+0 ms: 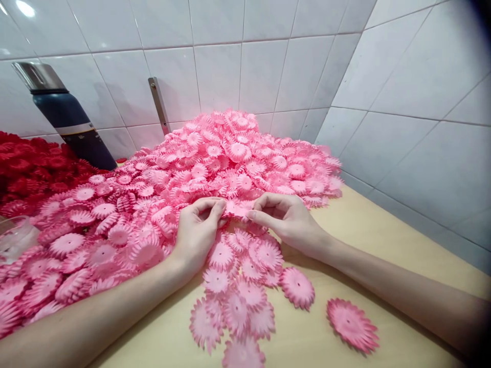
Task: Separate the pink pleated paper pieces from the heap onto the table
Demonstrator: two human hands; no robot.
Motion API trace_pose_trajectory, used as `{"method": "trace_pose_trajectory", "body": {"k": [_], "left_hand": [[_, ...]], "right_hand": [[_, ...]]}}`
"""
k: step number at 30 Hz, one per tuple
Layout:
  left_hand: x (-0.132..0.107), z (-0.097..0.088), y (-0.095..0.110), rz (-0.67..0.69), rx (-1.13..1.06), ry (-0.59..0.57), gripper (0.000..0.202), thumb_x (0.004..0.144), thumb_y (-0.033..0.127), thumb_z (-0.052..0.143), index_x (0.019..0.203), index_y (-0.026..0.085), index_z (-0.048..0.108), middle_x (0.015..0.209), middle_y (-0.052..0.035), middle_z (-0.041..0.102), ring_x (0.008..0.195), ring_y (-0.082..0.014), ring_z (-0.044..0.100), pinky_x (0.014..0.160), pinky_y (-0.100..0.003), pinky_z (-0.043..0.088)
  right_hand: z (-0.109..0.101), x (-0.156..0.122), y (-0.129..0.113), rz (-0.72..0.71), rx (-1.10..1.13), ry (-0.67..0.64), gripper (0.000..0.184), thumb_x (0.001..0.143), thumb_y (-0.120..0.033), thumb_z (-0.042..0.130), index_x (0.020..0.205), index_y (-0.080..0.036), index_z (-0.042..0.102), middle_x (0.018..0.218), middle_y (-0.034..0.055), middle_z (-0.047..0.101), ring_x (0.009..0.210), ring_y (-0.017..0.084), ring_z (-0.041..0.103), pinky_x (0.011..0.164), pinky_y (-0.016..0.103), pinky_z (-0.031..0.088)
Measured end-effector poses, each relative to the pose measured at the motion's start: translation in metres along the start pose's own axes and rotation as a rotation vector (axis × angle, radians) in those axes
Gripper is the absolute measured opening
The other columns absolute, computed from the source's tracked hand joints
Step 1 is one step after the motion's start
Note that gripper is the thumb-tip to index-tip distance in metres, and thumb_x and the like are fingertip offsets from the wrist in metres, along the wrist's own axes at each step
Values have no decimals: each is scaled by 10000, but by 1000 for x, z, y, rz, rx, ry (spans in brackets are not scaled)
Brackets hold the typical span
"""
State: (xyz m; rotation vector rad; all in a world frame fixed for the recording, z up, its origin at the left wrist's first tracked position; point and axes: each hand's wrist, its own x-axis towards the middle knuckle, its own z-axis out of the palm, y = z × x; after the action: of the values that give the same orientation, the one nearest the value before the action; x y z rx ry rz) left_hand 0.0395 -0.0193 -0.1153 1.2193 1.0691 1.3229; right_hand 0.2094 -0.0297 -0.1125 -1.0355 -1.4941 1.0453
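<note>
Between my two hands is a pale pink fabric flower piece (238,208), round with a fringed edge. My left hand (200,225) pinches its left side between thumb and forefinger. On the opposite side, my right hand (289,220) pinches the edge in the same way, fingers curled. Just below the hands, a loose spread of pink flower pieces (251,294) lies overlapping on the table, several with a small hole at the centre. Behind the hands rises a large heap of pink flower pieces (230,148), reaching along the left side too.
A dark blue bottle (79,120) with a metal cap stands at the back left, near a red heap of flower pieces (34,166). A clear plastic container (17,240) sits at the left edge. White tiled walls (264,71) bound the wooden table (383,255).
</note>
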Motion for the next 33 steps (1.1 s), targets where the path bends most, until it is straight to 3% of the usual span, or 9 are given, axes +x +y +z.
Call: {"method": "trace_pose_trajectory", "body": {"k": [6, 10, 13, 16, 19, 24, 28, 33], "left_hand": [[1, -1, 1, 48, 44, 0, 191, 753, 321, 708, 766, 131, 700, 814, -35, 657, 702, -122, 578, 636, -227, 501], [-5, 0, 9, 300, 262, -42, 119, 799, 224, 664, 720, 148, 712, 879, -57, 670, 845, -154, 616, 757, -242, 503], [-12, 2, 15, 449, 341, -83, 102, 811, 213, 650, 756, 166, 722, 909, -63, 652, 856, -158, 619, 640, -210, 511], [-16, 4, 16, 495, 348, -94, 89, 811, 205, 650, 769, 174, 722, 909, -64, 636, 832, -154, 616, 516, -179, 484], [-16, 4, 15, 497, 353, -86, 86, 809, 199, 651, 761, 176, 719, 903, -63, 635, 829, -155, 616, 524, -181, 493], [-11, 1, 12, 454, 378, -76, 105, 823, 220, 636, 766, 170, 708, 927, -65, 652, 888, -171, 624, 660, -220, 531], [-10, 1, 11, 317, 342, -129, 122, 831, 256, 631, 792, 156, 687, 900, -58, 686, 845, -166, 643, 743, -246, 531], [-8, 3, 8, 57, 54, -100, 175, 794, 309, 673, 769, 143, 623, 750, -2, 625, 660, -116, 614, 642, -235, 562]], "right_hand": [[0, 1, 0, -7, 8, 47, 155, 679, -148, 662, 596, -173, 533, 583, -21, 580, 543, 98, 520, 515, 220, 417], [-3, 1, 2, 18, 21, 48, 176, 680, -135, 645, 572, -177, 512, 536, -33, 544, 494, 90, 485, 466, 215, 383], [-5, 0, 4, 19, 43, 47, 207, 687, -180, 695, 587, -174, 513, 539, -40, 529, 502, 87, 491, 478, 214, 402], [-4, 0, 4, 51, 91, 55, 282, 638, -248, 793, 763, -188, 548, 635, -33, 590, 576, 115, 566, 530, 231, 463], [-2, 1, 4, 72, 94, 76, 377, 621, -327, 822, 876, -191, 579, 698, 0, 644, 627, 149, 613, 539, 253, 489], [-2, 0, 5, 11, -4, -21, 299, 676, -392, 781, 634, -150, 610, 607, 1, 597, 531, 99, 523, 474, 227, 411], [-3, -1, 4, -18, -1, -19, 337, 676, -387, 787, 599, -161, 550, 565, -29, 538, 499, 80, 466, 444, 217, 364], [-3, 1, 5, 35, 40, 3, 367, 640, -392, 812, 585, -161, 532, 558, -21, 564, 506, 92, 492, 468, 228, 382]]}}
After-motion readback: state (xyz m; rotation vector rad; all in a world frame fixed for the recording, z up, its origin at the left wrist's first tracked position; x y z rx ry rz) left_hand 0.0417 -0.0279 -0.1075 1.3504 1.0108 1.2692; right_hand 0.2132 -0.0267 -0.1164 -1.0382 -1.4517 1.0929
